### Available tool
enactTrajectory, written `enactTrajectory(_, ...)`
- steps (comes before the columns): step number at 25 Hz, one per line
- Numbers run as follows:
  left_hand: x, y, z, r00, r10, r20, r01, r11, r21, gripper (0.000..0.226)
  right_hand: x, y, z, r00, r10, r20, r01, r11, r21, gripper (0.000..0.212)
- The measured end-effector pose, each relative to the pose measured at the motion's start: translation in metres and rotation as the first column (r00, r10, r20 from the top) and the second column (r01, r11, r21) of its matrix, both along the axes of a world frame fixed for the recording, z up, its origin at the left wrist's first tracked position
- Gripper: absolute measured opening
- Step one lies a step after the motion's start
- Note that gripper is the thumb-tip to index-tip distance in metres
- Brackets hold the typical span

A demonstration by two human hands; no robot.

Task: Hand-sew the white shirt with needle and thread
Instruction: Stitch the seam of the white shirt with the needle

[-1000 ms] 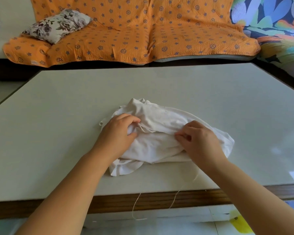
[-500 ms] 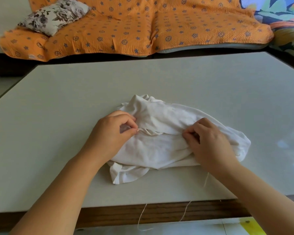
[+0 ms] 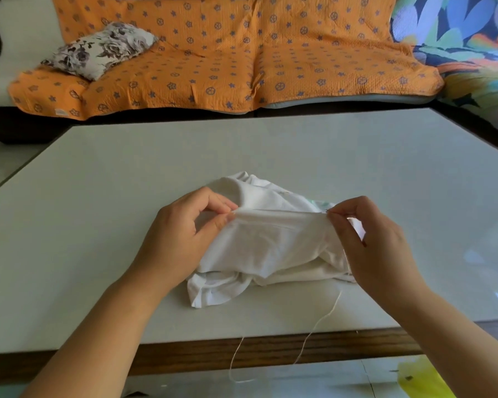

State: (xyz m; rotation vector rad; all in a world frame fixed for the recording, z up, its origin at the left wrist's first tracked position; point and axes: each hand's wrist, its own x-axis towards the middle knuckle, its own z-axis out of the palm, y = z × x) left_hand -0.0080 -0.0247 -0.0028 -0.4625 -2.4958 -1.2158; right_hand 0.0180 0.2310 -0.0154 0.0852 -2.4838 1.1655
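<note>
Left grip point(image 3: 184, 237), right grip point(image 3: 371, 242): shirt edge point(image 3: 279, 216)

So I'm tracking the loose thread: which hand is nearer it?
Right. The thread trails down from beneath the right hand; the left hand pinches the white shirt further left.

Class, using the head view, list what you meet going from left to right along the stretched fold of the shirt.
left hand, pinching the fold → white shirt → right hand, pinching the fold's other end
</note>
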Motion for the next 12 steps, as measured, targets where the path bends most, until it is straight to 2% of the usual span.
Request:
enactTrajectory(4, 0.009, 0.004, 0.005, 1.0, 0.007, 0.03, -0.006, 1.0, -0.028, 0.011, 0.006, -0.005, 0.002, 1.0, 0.026, 0.013, -0.026, 1.0, -0.012, 0.016)
enactTrajectory(7, 0.014, 0.008, 0.009, 0.997, 0.002, 0.076, -0.002, 1.0, 0.001, 0.005, 0.009, -0.008, 0.002, 0.998, 0.065, -0.017, -0.065, 0.998, -0.005, 0.026)
enactTrajectory(10, 0.015, 0.014, 0.013, 0.999, 0.008, 0.041, -0.005, 0.997, -0.082, 0.022, 0.011, -0.006, 0.004, 0.996, 0.088, -0.029, -0.089, 0.996, -0.014, 0.023)
enactTrajectory(12, 0.015, 0.016, 0.014, 0.998, 0.008, 0.064, -0.001, 0.993, -0.118, 0.007, 0.012, -0.005, 0.006, 0.994, 0.101, -0.035, -0.102, 0.994, -0.03, 0.019)
